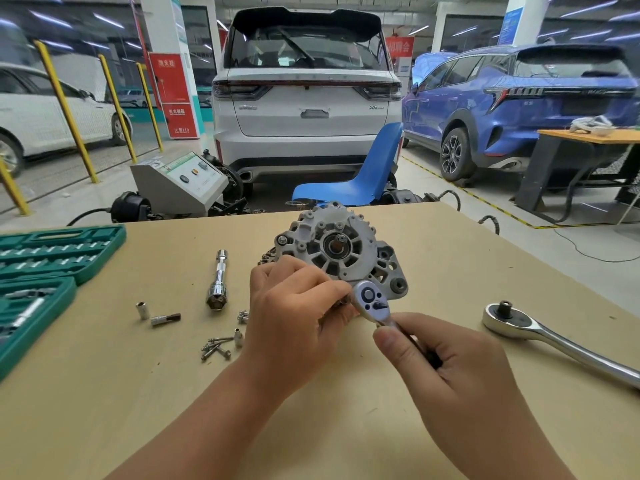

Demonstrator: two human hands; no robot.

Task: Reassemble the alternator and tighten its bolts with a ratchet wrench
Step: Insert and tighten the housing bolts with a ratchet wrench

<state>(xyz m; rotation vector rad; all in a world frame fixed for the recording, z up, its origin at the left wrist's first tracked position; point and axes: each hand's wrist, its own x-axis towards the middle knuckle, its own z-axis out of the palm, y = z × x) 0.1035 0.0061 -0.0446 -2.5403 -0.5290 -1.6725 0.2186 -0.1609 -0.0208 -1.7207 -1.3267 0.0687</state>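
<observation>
The alternator (341,251) stands on edge at the middle of the table (450,258), its round face with the shaft end turned toward the camera. At its near lower edge sits the head of a small ratchet (372,299), handle running near and right into the right hand (446,358), whose fingers are curled round the handle with the thumb laid along it. The left hand (294,306) is just left of the ratchet head, fingertips pinched together on something small and dark at the head, probably a socket or bolt; it is too hidden to name. So both grips are clamped, one on the handle, one at the head, and the alternator lies just beyond them, touching the left hand's knuckles or nearly so.

Risks, as I judge them: the alternator rests on its edge with no clamp, so a pull on the handle could roll or tip it. The socket may sit askew on the bolt, and turning then would round the head or cross the thread. If the left fingers stay at the head, they could be nipped against the housing.

Farther out, loose bolts (216,348) and small sockets (142,310) lie left of the hands, with an extension bar (218,280) beyond them. A green tool case (52,251) is at the left edge, and a large ratchet (540,334) lies to the right.
</observation>
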